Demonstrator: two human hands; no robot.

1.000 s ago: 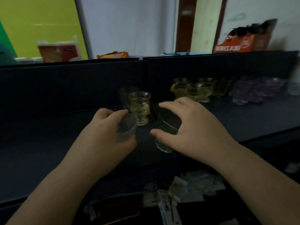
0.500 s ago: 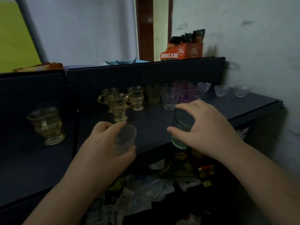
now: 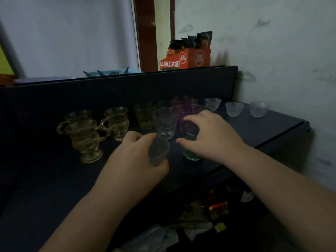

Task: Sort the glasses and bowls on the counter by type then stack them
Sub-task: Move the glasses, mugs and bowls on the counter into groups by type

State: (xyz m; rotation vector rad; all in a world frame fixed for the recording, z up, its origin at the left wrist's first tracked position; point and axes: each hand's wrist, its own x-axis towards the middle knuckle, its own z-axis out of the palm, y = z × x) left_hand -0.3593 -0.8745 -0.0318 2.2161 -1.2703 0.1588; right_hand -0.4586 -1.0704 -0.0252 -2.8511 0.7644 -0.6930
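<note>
My left hand (image 3: 132, 160) grips a small clear ribbed cup (image 3: 158, 152) over the dark counter (image 3: 254, 131). My right hand (image 3: 211, 137) holds a green glass (image 3: 190, 142) from above, its base at the counter surface. Behind them stand amber handled mugs (image 3: 85, 139), a yellow glass (image 3: 145, 115), a clear tumbler (image 3: 165, 122) and purple glasses (image 3: 185, 108). Three small clear bowls (image 3: 234, 109) sit in a row at the far right.
A raised dark back panel (image 3: 127, 88) runs behind the glasses, with an orange box (image 3: 185, 59) on top. The wall (image 3: 281, 51) closes the right side. Below the counter's front edge lies clutter of packets and bags (image 3: 209, 215).
The view has swung right along the counter. Both hands moved forward with their glasses toward the grouped glasses; the green glass now sits lower, close to the clear tumbler.
</note>
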